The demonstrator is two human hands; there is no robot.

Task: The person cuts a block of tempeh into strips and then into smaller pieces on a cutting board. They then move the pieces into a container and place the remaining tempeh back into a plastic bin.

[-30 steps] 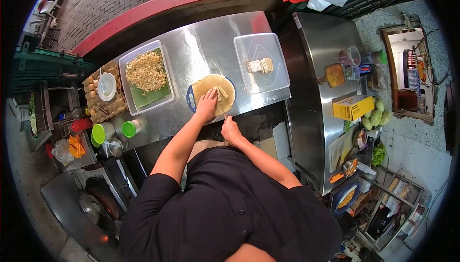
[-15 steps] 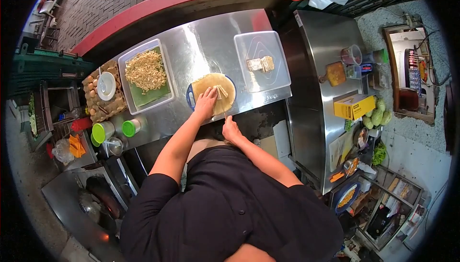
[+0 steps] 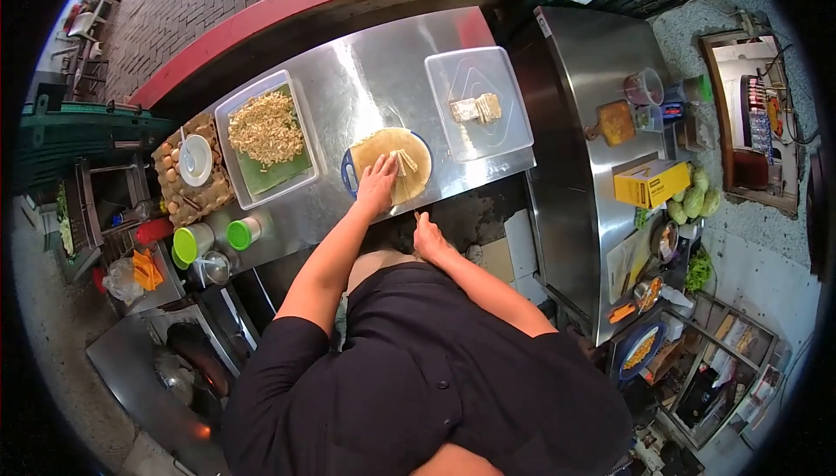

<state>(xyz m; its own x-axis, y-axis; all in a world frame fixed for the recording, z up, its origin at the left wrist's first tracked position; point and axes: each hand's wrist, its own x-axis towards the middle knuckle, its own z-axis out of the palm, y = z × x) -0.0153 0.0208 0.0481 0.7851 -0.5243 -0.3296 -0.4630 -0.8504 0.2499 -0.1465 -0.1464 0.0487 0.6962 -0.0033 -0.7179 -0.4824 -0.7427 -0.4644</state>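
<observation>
My left hand (image 3: 377, 185) lies on a round wooden cutting board (image 3: 370, 147) with a blue rim, its fingers pressed on pale tempeh slices (image 3: 407, 162). Near the board's front edge, my right hand (image 3: 428, 239) is closed round the handle of a knife (image 3: 415, 211). The thin blade points up toward the slices and is hard to make out. Right of the board, more tempeh pieces (image 3: 475, 108) rest on a translucent plastic lid or tray (image 3: 514, 132). To the left stands a clear bin (image 3: 311, 147) with a heap of small cut strips (image 3: 264, 128) on a green leaf.
An egg tray (image 3: 178, 202) with a white bowl (image 3: 196, 161) sits far left on the steel table (image 3: 335, 67). Green-lidded jars (image 3: 244, 233) stand at its front left edge. On the right counter are a yellow box (image 3: 650, 183) and green vegetables (image 3: 694, 202).
The view has shifted slightly. My right hand and the knife have drawn a little back and right from the board, while my left hand stays on the slices.
</observation>
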